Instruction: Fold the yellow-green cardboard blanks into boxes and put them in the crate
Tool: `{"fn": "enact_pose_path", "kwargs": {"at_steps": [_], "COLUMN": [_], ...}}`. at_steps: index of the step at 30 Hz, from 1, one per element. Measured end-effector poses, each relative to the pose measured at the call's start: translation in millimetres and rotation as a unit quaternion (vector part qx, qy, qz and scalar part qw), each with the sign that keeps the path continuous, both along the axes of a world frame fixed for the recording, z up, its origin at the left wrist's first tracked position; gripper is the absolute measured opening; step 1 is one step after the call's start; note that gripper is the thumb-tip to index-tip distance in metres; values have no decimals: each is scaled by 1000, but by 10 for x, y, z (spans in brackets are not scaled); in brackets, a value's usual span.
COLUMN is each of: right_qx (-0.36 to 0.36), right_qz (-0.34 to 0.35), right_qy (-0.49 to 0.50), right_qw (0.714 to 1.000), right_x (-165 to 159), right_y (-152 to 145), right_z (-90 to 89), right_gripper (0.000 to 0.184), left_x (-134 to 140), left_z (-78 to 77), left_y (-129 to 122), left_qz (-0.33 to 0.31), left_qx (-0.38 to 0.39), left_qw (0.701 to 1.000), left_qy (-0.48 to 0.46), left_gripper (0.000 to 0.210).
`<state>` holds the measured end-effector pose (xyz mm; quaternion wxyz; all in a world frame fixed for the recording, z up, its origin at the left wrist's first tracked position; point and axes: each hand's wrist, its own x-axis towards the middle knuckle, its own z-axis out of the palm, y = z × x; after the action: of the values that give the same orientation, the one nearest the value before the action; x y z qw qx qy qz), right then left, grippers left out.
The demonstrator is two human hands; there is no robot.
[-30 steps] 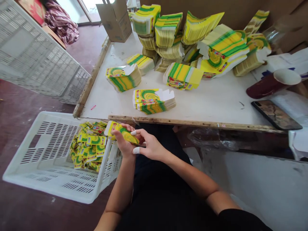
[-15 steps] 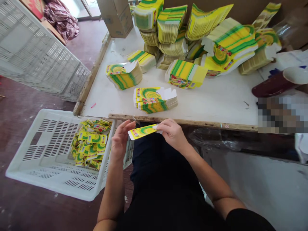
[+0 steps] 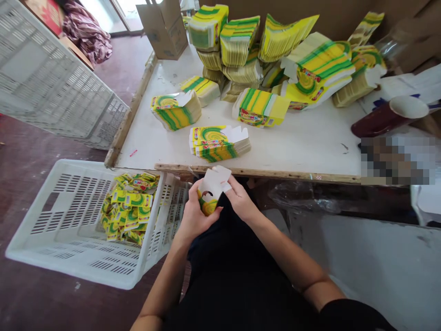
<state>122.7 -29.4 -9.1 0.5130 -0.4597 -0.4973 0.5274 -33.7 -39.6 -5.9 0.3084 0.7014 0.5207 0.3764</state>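
Observation:
Just in front of the table's near edge, a small yellow and green carton (image 3: 208, 205) stands opened out, its white flaps up and its hollow inside showing. My left hand (image 3: 197, 214) is wrapped round the carton's body, thumb on the near side. At the carton's right, my right hand (image 3: 239, 195) pinches a white flap between thumb and fingers. Straight ahead on the table lies a stack of flat cartons (image 3: 220, 143), fanned slightly, with white tabs at its right end.
White table (image 3: 292, 151) with a wooden edge strip. Bundles of flat cartons (image 3: 241, 41) are piled at the back. A white plastic crate (image 3: 86, 271) with yellow cartons (image 3: 132, 209) stands at left. A dark red cup (image 3: 382, 120) lies at right, near a brown cardboard box (image 3: 165, 32) further left.
The flat carton has been opened into a box shape. My left hand has moved right and closed round it, while my right hand stays at the flap end.

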Motion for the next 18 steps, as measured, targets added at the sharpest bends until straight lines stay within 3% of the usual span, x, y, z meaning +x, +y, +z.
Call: {"fn": "enact_pose_path", "kwargs": {"at_steps": [2, 5, 11, 18], "right_qx": [-65, -90, -89, -84], "right_qz": [39, 22, -31, 40], "right_qy": [64, 89, 86, 79], "right_qw": [995, 992, 992, 992], "right_x": [-36, -75, -126, -145], "right_y": [23, 24, -6, 35], "right_z": [-19, -20, -40, -79], "right_gripper": [52, 53, 46, 52], "left_x": [32, 60, 113, 127], "left_z": [-32, -40, -6, -44], "left_y": [-7, 15, 43, 80], "left_qz": [12, 1, -9, -9], "left_qx": [60, 88, 21, -44], "left_qw": [998, 996, 999, 998], "left_qy": [-5, 6, 30, 35], "left_gripper": [75, 68, 48, 43]}}
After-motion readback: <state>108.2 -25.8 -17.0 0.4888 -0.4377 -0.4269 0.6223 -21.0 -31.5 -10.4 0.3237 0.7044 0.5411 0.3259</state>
